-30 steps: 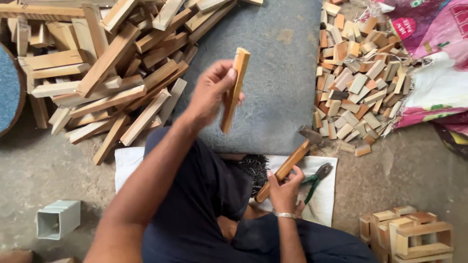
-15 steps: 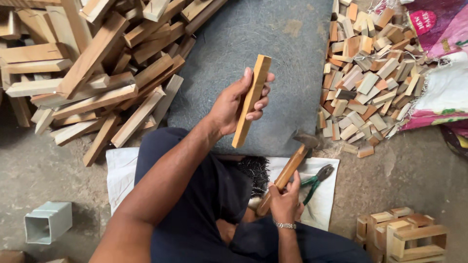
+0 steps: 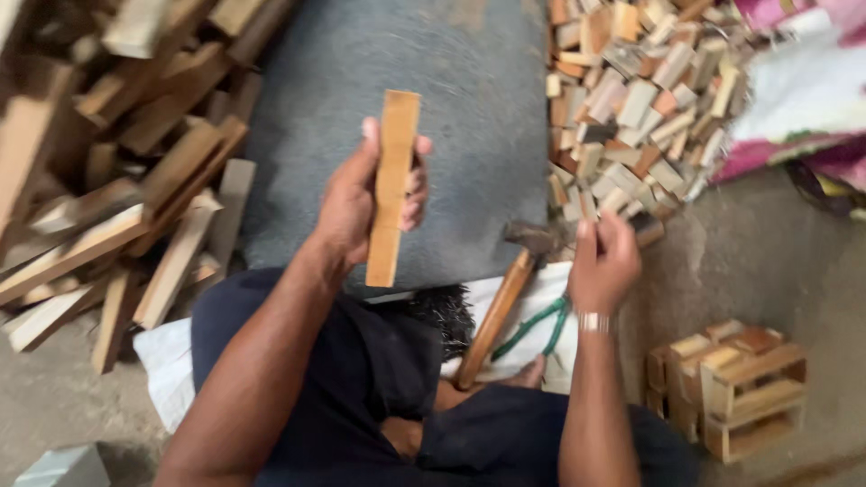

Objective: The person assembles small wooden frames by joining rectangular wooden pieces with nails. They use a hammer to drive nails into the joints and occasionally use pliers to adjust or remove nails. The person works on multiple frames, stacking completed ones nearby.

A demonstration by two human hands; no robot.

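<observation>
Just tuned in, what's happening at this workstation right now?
A seated person holds a flat wooden slat upright in the left hand, over a grey mat. The right hand is raised beside a hammer that lies across a white cloth; whether it grips anything is unclear. Long slats are piled on the left, short wood blocks on the right, and small wooden crates stand at lower right.

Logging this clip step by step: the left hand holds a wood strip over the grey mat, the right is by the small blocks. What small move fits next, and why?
Probably the right hand closes on one block from the pile. Its fingers are raised at the pile's near edge and look empty, though blur hides detail. The hammer lies loose beside it, and the left hand holds the strip upright above the mat, joined to nothing.
</observation>
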